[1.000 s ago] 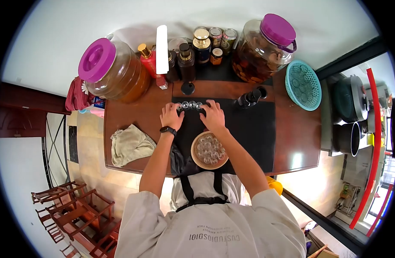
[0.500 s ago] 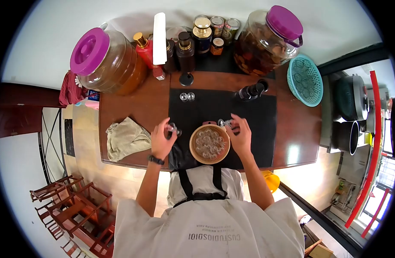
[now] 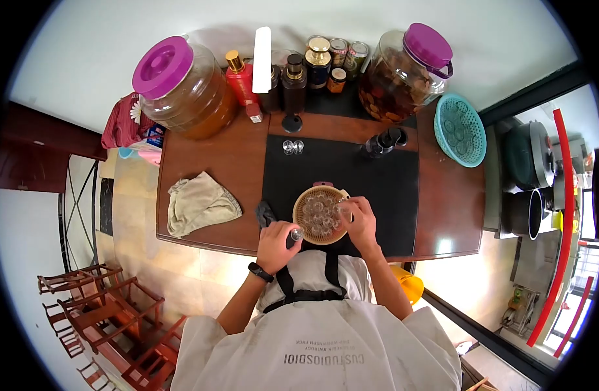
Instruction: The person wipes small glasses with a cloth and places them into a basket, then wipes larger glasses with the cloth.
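A round tan basket point(image 3: 297, 229) holds several small clear glasses point(image 3: 319, 212) near the table's front edge. My left hand point(image 3: 274, 249) is closed around a small clear glass point(image 3: 296, 234), just off the basket's lower left rim. Over the right rim, my right hand point(image 3: 360, 225) pinches another small glass point(image 3: 343, 208), partly covered by the fingers. A crumpled dark cloth point(image 3: 265, 214) lies just beyond my left hand. Two small glasses point(image 3: 293, 147) stand side by side farther back on the black mat point(image 3: 390, 195).
A beige cloth point(image 3: 201, 203) lies to the left. Large jars with purple lids point(image 3: 162, 67) stand at both back corners, with bottles point(image 3: 294, 85) and cans point(image 3: 356, 58) between them. A black pump bottle point(image 3: 383, 143) and a turquoise basket point(image 3: 460, 130) are on the right.
My left hand has come right and nearer to me with its glass, uncovering the dark cloth. My right hand has moved from beyond the basket to over its right rim. The view has shifted slightly.
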{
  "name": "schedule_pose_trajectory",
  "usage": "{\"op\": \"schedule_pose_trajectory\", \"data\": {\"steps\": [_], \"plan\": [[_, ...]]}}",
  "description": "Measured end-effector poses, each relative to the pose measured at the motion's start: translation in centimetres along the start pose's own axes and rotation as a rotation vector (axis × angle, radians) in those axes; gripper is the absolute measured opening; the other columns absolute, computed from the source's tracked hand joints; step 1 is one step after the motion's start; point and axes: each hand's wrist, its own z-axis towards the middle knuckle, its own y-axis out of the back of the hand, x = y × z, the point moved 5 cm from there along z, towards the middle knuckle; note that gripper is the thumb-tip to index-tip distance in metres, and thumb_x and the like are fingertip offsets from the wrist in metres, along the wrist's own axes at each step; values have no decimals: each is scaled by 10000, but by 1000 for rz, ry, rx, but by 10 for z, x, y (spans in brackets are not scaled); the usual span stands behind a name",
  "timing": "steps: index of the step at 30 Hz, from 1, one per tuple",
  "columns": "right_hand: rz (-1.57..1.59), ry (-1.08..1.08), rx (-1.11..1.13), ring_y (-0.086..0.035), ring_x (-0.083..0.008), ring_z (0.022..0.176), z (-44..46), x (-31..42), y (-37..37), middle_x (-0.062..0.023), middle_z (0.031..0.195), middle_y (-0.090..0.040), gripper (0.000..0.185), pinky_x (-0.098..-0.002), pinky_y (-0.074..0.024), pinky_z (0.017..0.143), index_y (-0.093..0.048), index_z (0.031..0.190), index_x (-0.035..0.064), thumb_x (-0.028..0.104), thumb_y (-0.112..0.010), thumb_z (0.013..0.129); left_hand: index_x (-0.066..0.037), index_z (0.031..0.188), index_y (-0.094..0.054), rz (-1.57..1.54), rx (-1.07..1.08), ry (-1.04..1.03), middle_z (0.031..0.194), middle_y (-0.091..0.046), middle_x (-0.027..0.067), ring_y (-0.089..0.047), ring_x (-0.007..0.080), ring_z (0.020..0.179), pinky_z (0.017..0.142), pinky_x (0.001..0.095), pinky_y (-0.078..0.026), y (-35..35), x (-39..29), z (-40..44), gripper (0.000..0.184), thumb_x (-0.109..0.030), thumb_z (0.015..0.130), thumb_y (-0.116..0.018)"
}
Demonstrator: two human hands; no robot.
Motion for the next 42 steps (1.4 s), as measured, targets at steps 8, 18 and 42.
{"op": "schedule_pose_trajectory", "data": {"steps": [8, 18, 42], "plan": [[-170, 72, 62, -584, -251, 894, 5, -6, -15, -48, 961, -588, 330, -375, -500, 773, -664, 1026, 118, 91, -707, 700, -136, 1012, -590, 52, 16, -53, 963, -608, 13, -572, 237, 959, 805, 388, -415, -17, 4, -4, 292, -155, 745, -708], [-175, -34, 50, -584, -263, 934, 8, -9, -15, -61, 990, -596, 307, -388, -498, 798, -665, 1051, 93, 158, -714, 755, -142, 1012, -584, 98, 17, -90, 968, -599, 21, -566, 241, 961, 809, 391, -418, -23, 5, -3, 313, -152, 726, -711], [-164, -25, 23, -566, -295, 913, -7, -18, -13, -88, 1011, -545, 172, -395, -514, 748, -701, 922, 85, 111, -702, 752, -143, 1028, -650, 303, 140, -150, 919, -597, -4, -542, 202, 939, 775, 378, -415, -33, -6, 23, 312, -202, 724, -693]]}}
